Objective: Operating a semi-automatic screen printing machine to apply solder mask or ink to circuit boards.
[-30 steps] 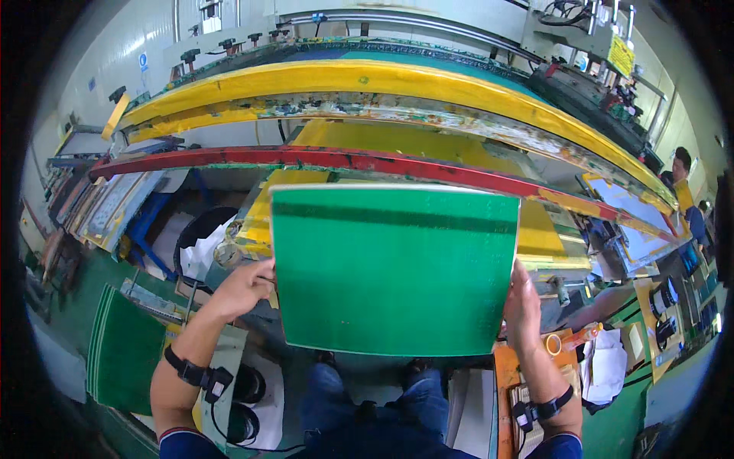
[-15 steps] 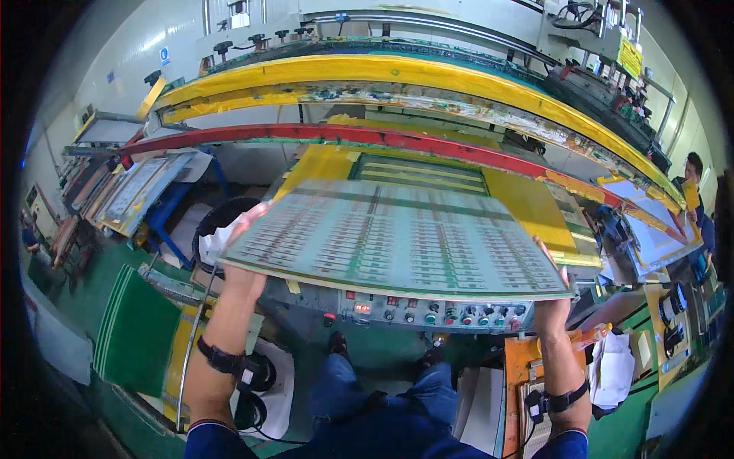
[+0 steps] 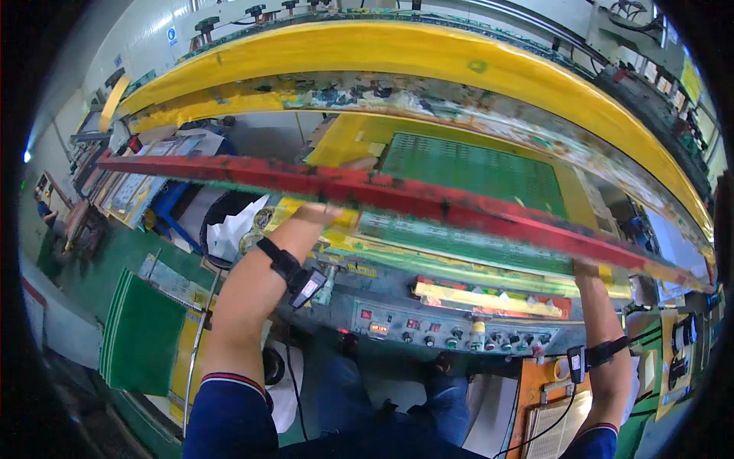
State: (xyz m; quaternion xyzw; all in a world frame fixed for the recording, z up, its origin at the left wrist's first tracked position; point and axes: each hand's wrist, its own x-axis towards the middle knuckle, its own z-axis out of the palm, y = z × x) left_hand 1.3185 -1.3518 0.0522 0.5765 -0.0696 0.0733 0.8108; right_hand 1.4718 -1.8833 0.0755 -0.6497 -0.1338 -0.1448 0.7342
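A large flat green panel (image 3: 474, 172) with rows of fine printed marks lies over the yellow bed (image 3: 336, 144) of a press. A red bar (image 3: 428, 197) crosses in front of it and hides a strip of its middle. My left hand (image 3: 325, 212) reaches beneath that bar at the panel's left edge, its fingers mostly hidden and blurred. At the panel's near right corner is my right hand (image 3: 587, 269), largely covered by the bar. How firmly either hand grips the panel does not show.
Above the bed hangs a long yellow-taped frame (image 3: 367, 53) with an ink-stained lower edge. Nearest me runs a control panel (image 3: 451, 336) with knobs and buttons. Green boards (image 3: 141, 336) stand at the left, and an orange table (image 3: 535, 382) at the right. White paper (image 3: 233, 229) fills a black bin.
Both hands have carried the panel forward and down, from in front of the press to its bed under the red bar. My view has moved closer to the press.
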